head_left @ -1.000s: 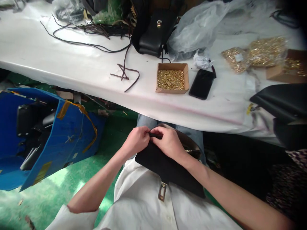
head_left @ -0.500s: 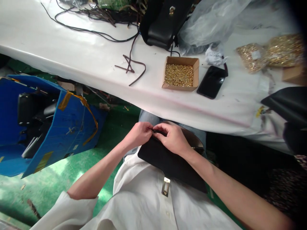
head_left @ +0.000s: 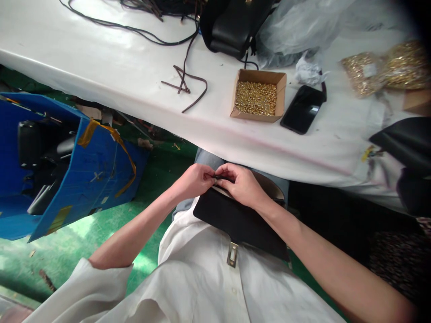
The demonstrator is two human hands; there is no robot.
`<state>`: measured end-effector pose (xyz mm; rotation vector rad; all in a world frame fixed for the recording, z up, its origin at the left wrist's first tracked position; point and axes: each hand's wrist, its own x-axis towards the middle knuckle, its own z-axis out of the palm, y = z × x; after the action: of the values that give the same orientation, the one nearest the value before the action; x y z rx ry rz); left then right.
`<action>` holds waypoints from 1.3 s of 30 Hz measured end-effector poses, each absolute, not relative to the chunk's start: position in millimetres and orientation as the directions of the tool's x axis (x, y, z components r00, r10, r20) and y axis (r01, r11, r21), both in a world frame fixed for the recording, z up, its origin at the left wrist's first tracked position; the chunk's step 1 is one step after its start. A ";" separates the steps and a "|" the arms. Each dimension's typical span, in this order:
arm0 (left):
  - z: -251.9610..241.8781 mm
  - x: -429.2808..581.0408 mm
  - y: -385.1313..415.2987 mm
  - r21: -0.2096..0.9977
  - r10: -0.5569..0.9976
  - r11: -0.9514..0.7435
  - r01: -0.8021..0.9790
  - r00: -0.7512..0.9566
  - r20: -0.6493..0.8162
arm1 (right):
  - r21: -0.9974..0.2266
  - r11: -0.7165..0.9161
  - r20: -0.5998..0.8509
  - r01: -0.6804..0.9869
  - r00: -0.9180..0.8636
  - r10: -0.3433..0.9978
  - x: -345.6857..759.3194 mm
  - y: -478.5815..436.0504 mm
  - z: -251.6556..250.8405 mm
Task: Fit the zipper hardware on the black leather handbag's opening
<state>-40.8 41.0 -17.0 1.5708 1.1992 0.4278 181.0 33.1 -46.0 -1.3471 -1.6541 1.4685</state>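
- One camera rides on the person's head, facing forward and tipped down.
- It is close above the left hand (head_left: 195,180), right hand (head_left: 244,185) and black bag (head_left: 235,220) in the lap.
- Farther ahead, the white table (head_left: 101,67) crosses the top of the view.

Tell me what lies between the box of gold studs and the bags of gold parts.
A black phone flat on the table, crumpled white paper beyond it; head view.
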 end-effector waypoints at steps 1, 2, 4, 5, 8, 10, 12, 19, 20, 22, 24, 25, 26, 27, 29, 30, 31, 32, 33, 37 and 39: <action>-16.6 -40.2 40.9 0.869 0.856 0.055 0.492 0.425 -0.295 | -0.943 -0.094 -0.212 0.320 -0.356 0.910 181.1 33.9 -45.6; -16.4 -39.5 40.7 0.854 0.862 0.040 0.518 0.414 -0.291 | -0.941 -0.091 -0.213 0.326 -0.361 0.908 181.2 34.4 -44.8; -16.2 -38.1 40.6 0.817 0.877 0.004 0.577 0.391 -0.281 | -0.935 -0.077 -0.211 0.346 -0.366 0.906 181.3 34.6 -42.4; -15.9 -37.7 40.8 0.797 0.881 -0.014 0.604 0.384 -0.276 | -0.930 -0.061 -0.203 0.363 -0.367 0.908 181.3 34.2 -41.0; -13.4 -38.1 42.9 0.754 0.876 -0.060 0.654 0.396 -0.274 | -0.912 0.019 -0.148 0.410 -0.371 0.917 180.9 31.6 -36.6; -10.4 -39.2 44.9 0.743 0.865 -0.080 0.664 0.417 -0.279 | -0.911 0.055 -0.115 0.409 -0.381 0.918 180.0 29.4 -34.6; -7.4 -40.4 46.6 0.734 0.854 -0.099 0.671 0.436 -0.283 | -0.917 0.062 -0.104 0.395 -0.384 0.917 178.9 27.5 -33.4; -8.4 -40.5 46.3 0.649 0.847 -0.196 0.735 0.460 -0.266 | -0.906 0.085 -0.090 0.415 -0.385 0.919 176.4 27.0 -30.4; -10.4 -40.6 46.3 0.653 0.846 -0.202 0.729 0.466 -0.258 | -0.905 0.085 -0.093 0.417 -0.389 0.917 176.3 27.4 -29.9; -15.5 -41.3 47.0 0.682 0.841 -0.206 0.702 0.483 -0.243 | -0.899 0.091 -0.092 0.427 -0.390 0.916 176.1 28.2 -29.2; -21.0 -42.7 48.3 0.721 0.835 -0.195 0.665 0.499 -0.234 | -0.895 0.091 -0.095 0.436 -0.385 0.918 176.0 28.9 -29.3; -23.6 -43.4 49.0 0.739 0.832 -0.186 0.647 0.505 -0.232 | -0.897 0.084 -0.100 0.434 -0.383 0.918 176.0 29.2 -29.8; -26.0 -44.1 49.6 0.756 0.829 -0.175 0.631 0.509 -0.233 | -0.902 0.072 -0.107 0.426 -0.382 0.918 176.0 29.5 -30.5; -28.1 -44.5 50.0 0.772 0.826 -0.162 0.615 0.512 -0.235 | -0.910 0.059 -0.114 0.411 -0.383 0.917 176.0 29.8 -31.6; -31.2 -44.8 50.6 0.797 0.822 -0.143 0.586 0.519 -0.234 | -0.922 0.040 -0.121 0.385 -0.385 0.915 175.7 30.2 -34.3; -32.3 -44.5 50.8 0.806 0.823 -0.138 0.575 0.520 -0.230 | -0.924 0.038 -0.119 0.380 -0.382 0.916 175.5 30.3 -35.8; -33.0 -44.2 51.3 0.812 0.826 -0.134 0.568 0.517 -0.225 | -0.924 0.039 -0.116 0.381 -0.375 0.920 175.2 30.5 -37.2; -33.3 -43.7 52.0 0.816 0.830 -0.132 0.563 0.512 -0.220 | -0.922 0.039 -0.114 0.384 -0.366 0.924 174.9 30.6 -38.3; -33.4 -43.3 53.1 0.819 0.833 -0.127 0.559 0.509 -0.218 | -0.920 0.036 -0.114 0.389 -0.355 0.928 174.6 30.8 -39.2; -29.9 -42.4 59.9 0.825 0.804 -0.127 0.551 0.544 -0.240 | -0.915 0.003 -0.149 0.403 -0.347 0.926 175.0 31.8 -38.8; -26.1 -42.3 62.3 0.810 0.784 -0.158 0.565 0.571 -0.245 | -0.912 -0.003 -0.167 0.410 -0.365 0.916 175.9 32.0 -37.2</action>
<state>-42.3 62.3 -26.1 1.8434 1.0993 0.2868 175.9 32.0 -37.2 -1.3669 -1.7902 1.3541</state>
